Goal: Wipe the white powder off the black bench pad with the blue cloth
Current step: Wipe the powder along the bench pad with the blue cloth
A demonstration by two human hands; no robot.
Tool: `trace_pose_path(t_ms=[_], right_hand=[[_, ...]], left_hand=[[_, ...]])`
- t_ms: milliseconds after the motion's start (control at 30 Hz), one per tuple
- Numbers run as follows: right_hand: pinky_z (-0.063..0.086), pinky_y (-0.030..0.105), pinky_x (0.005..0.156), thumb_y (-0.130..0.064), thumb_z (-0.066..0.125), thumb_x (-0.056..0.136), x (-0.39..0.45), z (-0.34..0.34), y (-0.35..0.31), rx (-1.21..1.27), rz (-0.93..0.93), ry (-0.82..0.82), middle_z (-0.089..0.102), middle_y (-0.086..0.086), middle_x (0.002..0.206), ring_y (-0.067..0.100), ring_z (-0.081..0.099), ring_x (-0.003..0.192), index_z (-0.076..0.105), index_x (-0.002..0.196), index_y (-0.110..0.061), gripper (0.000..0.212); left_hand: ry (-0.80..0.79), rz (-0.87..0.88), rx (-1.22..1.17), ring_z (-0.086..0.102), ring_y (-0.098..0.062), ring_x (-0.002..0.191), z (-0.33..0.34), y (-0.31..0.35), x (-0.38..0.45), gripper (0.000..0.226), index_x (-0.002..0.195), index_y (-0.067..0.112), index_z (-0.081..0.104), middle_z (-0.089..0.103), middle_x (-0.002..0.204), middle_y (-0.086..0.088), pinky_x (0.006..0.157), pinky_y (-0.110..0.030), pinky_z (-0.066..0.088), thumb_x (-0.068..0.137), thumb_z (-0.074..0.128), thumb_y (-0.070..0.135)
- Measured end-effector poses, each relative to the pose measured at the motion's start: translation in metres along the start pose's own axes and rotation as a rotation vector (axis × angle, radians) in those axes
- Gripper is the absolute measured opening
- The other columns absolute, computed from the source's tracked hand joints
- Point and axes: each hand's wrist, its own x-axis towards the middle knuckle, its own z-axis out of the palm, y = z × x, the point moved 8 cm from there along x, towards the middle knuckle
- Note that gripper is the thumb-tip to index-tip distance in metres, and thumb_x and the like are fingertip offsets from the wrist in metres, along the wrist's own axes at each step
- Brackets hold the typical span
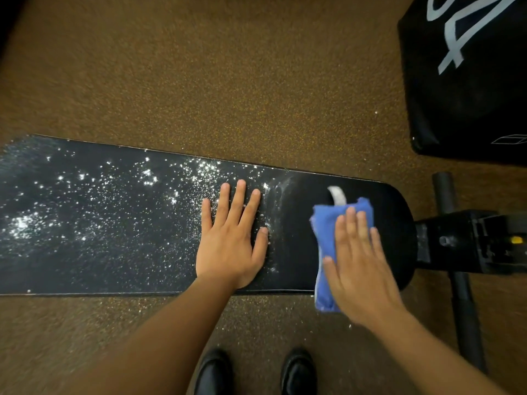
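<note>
The long black bench pad (296, 223) runs left to right across the view. White powder (119, 201) speckles its left and middle parts; the right end looks mostly clean, with a faint smear. My left hand (232, 238) lies flat on the pad, fingers spread, at the edge of the powder. My right hand (362, 260) presses flat on the folded blue cloth (328, 223) near the pad's right end. The cloth hangs over the near edge. A white mark (338, 195) on the pad shows just beyond the cloth.
Brown speckled flooring (228, 81) surrounds the bench, with powder spilled below the near edge. A black padded box (467, 95) with white lettering stands at the top right. The bench's black metal frame (467, 243) and foam roller bars sit at the right. My black shoes (256, 372) are below.
</note>
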Motion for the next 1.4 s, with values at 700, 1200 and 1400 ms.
trace_pose_path(t_ms=[700,1200,1400], right_hand=[[0.011,0.054,0.119,-0.049,0.022,0.094,0.075,-0.011,-0.036,0.113,0.072,0.077,0.007,0.021,0.161,0.038,0.0,0.149,0.013,0.154,-0.005,0.075],[0.008,0.054,0.12,-0.043,0.022,0.094,0.068,-0.01,-0.056,0.121,0.112,0.078,0.001,0.023,0.161,0.039,-0.003,0.148,0.008,0.153,-0.003,0.073],[0.014,0.053,0.116,-0.043,0.026,0.096,-0.007,0.003,-0.028,0.035,-0.044,0.01,0.011,0.02,0.16,0.036,0.008,0.148,0.016,0.153,-0.004,0.07]], left_hand=[[0.007,-0.005,-0.02,-0.013,-0.022,0.151,0.0,-0.001,0.0,0.067,0.157,0.026,0.011,-0.003,0.166,0.0,0.121,-0.053,-0.002,0.097,0.022,0.053],[0.011,-0.004,-0.029,-0.012,-0.022,0.151,0.001,-0.001,0.0,0.067,0.157,0.027,0.012,-0.002,0.166,-0.001,0.121,-0.054,-0.001,0.096,0.023,0.052],[0.009,0.001,-0.022,-0.012,-0.022,0.151,0.0,-0.001,0.0,0.066,0.157,0.027,0.01,-0.002,0.166,0.0,0.121,-0.054,-0.001,0.097,0.023,0.052]])
